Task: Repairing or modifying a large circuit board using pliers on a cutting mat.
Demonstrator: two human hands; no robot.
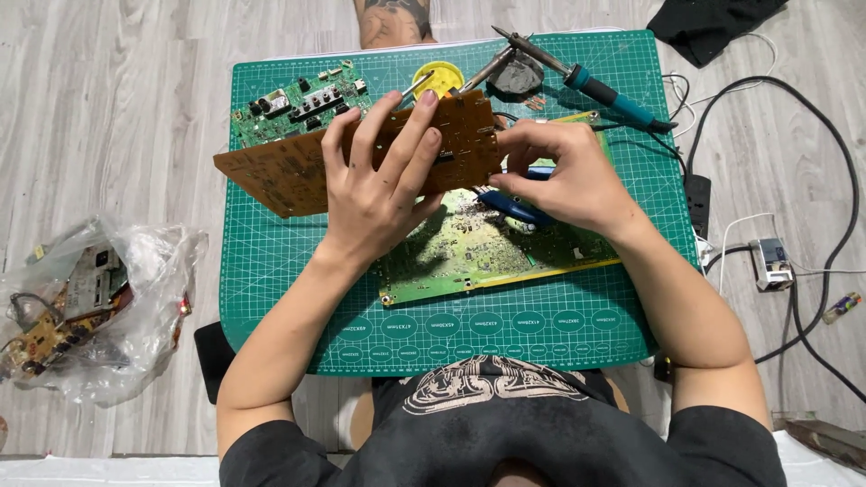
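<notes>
Nearest the camera, a black printed shirt (492,424) is seen at the bottom edge, with both forearms reaching forward over a green cutting mat (271,261) laid on a pale wood-look floor (108,108). On the mat, just beyond the row of printed ovals, a large green circuit board (469,252) is laid flat.

Above that board, a brown circuit board (298,167) is held tilted and raised off the mat. It is clasped by the left hand (379,194), whose grip is closed on it, with the fingers spread across the board's upper face. The right hand (568,176) is placed at the brown board's right end, its grip clenched on a blue-handled tool (516,209) whose working end is hidden under the board.

Off to the left, on the floor, a clear plastic bag (99,307) filled with more boards is seen. To the right, black cables (812,225) are spread over the floor.

Farther away, a smaller green circuit board (289,108) lies at the mat's far left corner, a yellow round tin (442,77) sits behind the brown board, and a soldering iron (586,81) with a teal handle lies across the far right corner. Beyond the mat, part of another person's tattooed limb (392,22) is visible.
</notes>
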